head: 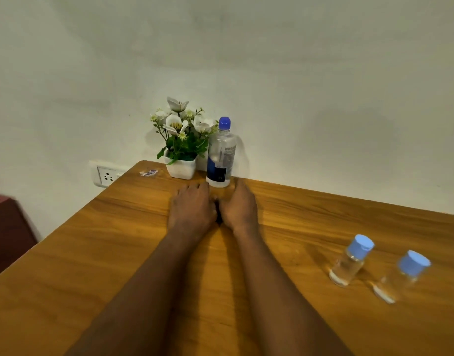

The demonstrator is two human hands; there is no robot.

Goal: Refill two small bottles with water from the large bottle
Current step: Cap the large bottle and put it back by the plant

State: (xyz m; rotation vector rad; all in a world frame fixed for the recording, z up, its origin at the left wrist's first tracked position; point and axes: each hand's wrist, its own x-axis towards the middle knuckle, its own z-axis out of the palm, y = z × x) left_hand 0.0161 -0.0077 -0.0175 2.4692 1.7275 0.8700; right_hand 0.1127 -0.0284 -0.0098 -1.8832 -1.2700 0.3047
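Observation:
The large clear bottle [220,155] with a blue cap and dark label stands upright at the table's far edge, capped. Both of my hands lie side by side on the table just in front of it. My left hand [191,208] rests palm down, fingers pointing at the bottle's base. My right hand [238,205] rests beside it, fingertips close to the bottle's base. Neither hand holds anything. Two small clear bottles with light blue caps stand at the right: one [351,260] nearer the middle, the other [402,277] further right. Both are capped.
A white pot of artificial flowers [181,150] stands left of the large bottle against the wall. The wooden table [92,253] ends at the left, with a wall socket [106,176] and a dark red object [7,232] beyond. A sticker [149,172] lies near the far corner.

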